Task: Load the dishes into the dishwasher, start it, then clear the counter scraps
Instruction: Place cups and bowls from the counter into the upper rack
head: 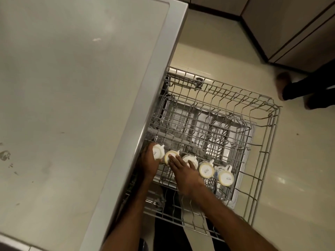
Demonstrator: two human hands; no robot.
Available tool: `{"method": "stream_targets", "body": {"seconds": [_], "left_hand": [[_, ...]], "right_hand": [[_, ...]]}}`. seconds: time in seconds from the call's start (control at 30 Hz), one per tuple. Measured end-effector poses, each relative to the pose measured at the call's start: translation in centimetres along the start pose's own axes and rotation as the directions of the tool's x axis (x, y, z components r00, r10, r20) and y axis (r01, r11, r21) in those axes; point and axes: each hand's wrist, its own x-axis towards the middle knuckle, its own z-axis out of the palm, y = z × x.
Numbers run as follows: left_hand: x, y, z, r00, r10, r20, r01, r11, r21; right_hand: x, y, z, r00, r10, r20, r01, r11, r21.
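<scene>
Gripping the end cup point(158, 153) w/ my left hand point(149, 164), fingers curled round its side. It sits at the far-left end of the near row in the rack point(239, 98), tucked right against the counter point(72, 105) edge. The cup is tipped, base turned up toward me, so its long axis leans instead of standing mouth-down like the rest.

Just beside it on the right is the second cup point(167, 154). My right hand point(183, 173) lies flat over that area, fingers spread & straight: one tip on the second cup's base, another on the third cup point(194, 159). Nothing pinched there, just steadying.

Further right, the fourth cup point(206, 170) & fifth cup point(225, 176) are upside down, untouched.

My guess at what's next: the left hand is nearest, so it rights the end cup into the gap left of the second. Both forearms reach down & forward, left one close along the counter.
</scene>
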Motion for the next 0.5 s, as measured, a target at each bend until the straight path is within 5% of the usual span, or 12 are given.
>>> {"method": "stream_targets", "body": {"seconds": [0.5], "left_hand": [[-0.7, -0.5, -0.1, 1.0, 0.015, 0.008, -0.016, 0.997, 0.078]], "right_hand": [[-0.9, -1.2, -0.6, 1.0, 0.009, -0.007, -0.01, 0.994, -0.109]]}}
